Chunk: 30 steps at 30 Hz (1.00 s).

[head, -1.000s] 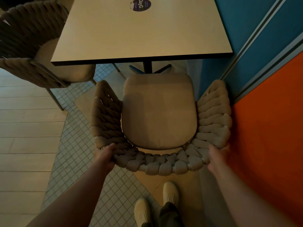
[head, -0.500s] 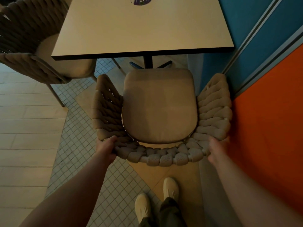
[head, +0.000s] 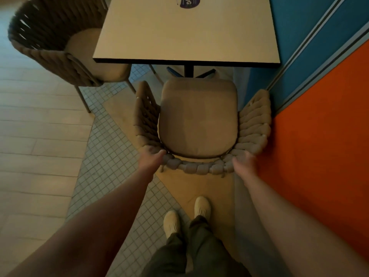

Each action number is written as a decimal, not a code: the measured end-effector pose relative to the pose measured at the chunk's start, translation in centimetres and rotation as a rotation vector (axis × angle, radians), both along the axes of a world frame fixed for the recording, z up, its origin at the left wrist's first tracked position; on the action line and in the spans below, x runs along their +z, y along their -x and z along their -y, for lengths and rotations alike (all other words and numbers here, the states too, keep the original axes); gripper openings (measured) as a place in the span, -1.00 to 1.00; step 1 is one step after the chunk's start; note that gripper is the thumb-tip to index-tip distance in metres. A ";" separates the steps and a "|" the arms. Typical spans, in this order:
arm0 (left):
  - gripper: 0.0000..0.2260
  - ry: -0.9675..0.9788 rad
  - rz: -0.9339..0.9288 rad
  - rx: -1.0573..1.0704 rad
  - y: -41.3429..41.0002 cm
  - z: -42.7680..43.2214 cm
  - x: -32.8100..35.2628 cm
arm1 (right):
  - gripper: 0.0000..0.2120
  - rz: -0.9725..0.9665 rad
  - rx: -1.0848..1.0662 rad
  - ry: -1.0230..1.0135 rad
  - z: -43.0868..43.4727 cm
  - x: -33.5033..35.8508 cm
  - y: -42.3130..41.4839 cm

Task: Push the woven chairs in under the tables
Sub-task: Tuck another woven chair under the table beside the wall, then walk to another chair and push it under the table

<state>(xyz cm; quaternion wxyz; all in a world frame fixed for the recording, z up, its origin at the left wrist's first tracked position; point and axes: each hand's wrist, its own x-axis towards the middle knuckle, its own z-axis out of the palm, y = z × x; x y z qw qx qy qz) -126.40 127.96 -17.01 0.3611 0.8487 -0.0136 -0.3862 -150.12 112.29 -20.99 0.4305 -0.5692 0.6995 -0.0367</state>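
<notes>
Right side: the wall (head: 319, 146) runs just beside the chair (head: 197, 120); I cannot tell whether the armrest touches it.
Ahead: the table (head: 185, 33), with its post (head: 188, 70) just beyond the seat's front edge.
Left side: a second chair (head: 52, 48), standing apart.
Grip: my left hand (head: 150, 158) and right hand (head: 244, 161) clamp the back rim's corners, well apart.
Since before: the chair has slid nearer the table.
Room: open floor (head: 40, 136) to the left.

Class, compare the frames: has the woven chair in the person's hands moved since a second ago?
Yes. The woven chair slid forward, toward the table; more of its right armrest now lies beyond the lower corner of the orange wall panel.
</notes>
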 end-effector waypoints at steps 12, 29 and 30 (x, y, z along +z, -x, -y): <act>-0.49 -0.309 0.255 -0.874 -0.4 -5.6 7.9 | -0.39 -0.172 0.959 -0.001 -3.1 10.2 -6.4; -0.50 -0.304 0.203 -0.468 -8.4 -15.1 9.6 | -0.51 -0.206 1.500 0.044 -9.9 12.6 -24.6; -0.51 -0.298 0.199 -0.448 -9.6 -15.9 9.6 | -0.47 -0.204 1.513 0.033 -10.7 12.7 -26.2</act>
